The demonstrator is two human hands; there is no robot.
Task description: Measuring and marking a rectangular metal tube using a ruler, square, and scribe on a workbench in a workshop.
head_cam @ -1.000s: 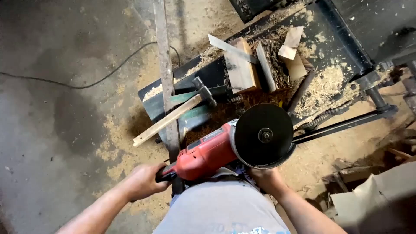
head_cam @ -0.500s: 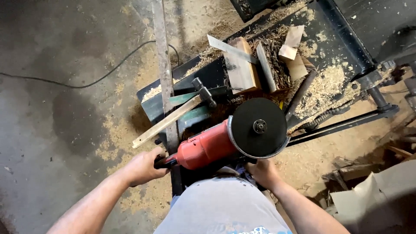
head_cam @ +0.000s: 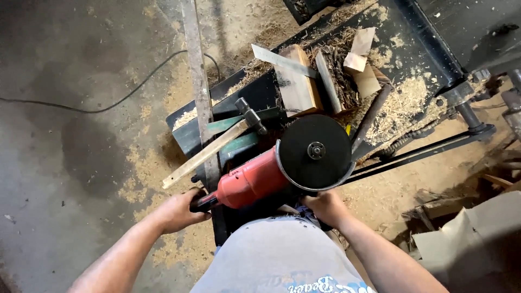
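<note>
From the head camera, looking straight down: the left hand [head_cam: 176, 210] is wrapped around the dark rear grip of a red grinder [head_cam: 255, 182], fingers closed on it. The right hand [head_cam: 325, 208] sits under the near edge of the black disc [head_cam: 315, 152]; it seems to clasp a side handle, but the handle itself is hidden, so I cannot tell for sure what it pinches. The grinder is held above the near end of a dark counter [head_cam: 187, 135], its disc facing up toward the camera.

As to progress, the disc touches no workpiece that I can see, so any grinding looks not yet begun. A hammer [head_cam: 214, 146] lies just left of the disc, a wood block [head_cam: 297, 81] with a metal strip [head_cam: 282, 61] across it lies farther off, and sawdust [head_cam: 401, 106] covers the right side. A cable [head_cam: 108, 106] trails over the floor at left.

The person's torso blocks the near counter edge, and whether the disc spins is impossible to judge.
</note>
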